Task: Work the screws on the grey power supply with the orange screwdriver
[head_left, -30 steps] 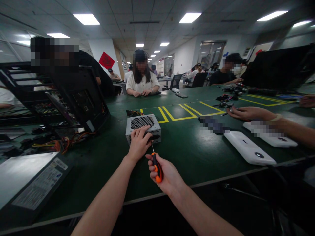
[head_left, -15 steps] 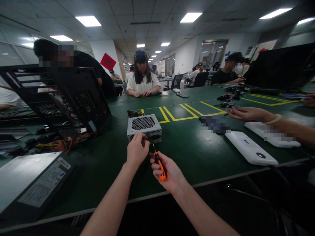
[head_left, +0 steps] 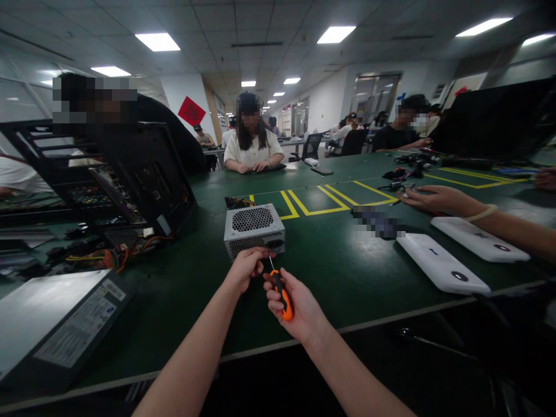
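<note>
A grey computer power supply [head_left: 233, 236] with a honeycomb vent on top sits on the green table straight ahead. My right hand [head_left: 299, 301] is wrapped round the handle of an orange and black screwdriver [head_left: 285, 306], whose thin shaft points up and away towards the power supply's near face. My left hand [head_left: 245, 269] is closed in a pinch right at the screwdriver's tip, in front of that face. Whatever lies between those fingertips is too small to make out. Colored cables [head_left: 238, 201] come out behind the power supply.
An open black computer case [head_left: 152, 174] stands at left, cables before it. Another power supply [head_left: 47, 313] lies at the near left. White devices [head_left: 438, 263] lie to the right, near a co-worker's hand [head_left: 438, 200]. Yellow tape [head_left: 321, 211] marks the green table [head_left: 347, 301].
My left hand has moved down from the power supply's near face, its fingertips now at the screwdriver's tip. My right hand and the screwdriver have hardly moved.
</note>
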The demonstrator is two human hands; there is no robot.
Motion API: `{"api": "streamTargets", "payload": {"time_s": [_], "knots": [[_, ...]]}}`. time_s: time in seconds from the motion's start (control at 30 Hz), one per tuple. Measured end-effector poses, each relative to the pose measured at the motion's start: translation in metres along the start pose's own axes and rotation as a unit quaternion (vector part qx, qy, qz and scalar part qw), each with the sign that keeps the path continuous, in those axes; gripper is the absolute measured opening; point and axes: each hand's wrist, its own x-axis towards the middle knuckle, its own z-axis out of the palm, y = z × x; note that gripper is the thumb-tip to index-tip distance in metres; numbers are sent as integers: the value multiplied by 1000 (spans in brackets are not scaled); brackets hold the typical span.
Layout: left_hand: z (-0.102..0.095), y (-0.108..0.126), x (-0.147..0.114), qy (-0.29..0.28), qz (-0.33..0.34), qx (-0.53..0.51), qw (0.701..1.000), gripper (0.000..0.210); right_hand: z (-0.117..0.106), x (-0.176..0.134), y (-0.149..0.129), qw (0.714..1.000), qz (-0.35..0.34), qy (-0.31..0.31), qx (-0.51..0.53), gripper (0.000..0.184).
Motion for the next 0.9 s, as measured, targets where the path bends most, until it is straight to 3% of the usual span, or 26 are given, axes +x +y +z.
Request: {"api": "streamTargets", "payload": {"time_s": [0.4, 0.9], "knots": [[-3, -3, 2, 1, 0, -1, 1000, 27, 5, -1, 3, 998, -34, 41, -25, 13], [-2, -1, 2, 5, -3, -21, 1000, 27, 5, -9, 2, 997, -35, 56, -33, 17]]}}
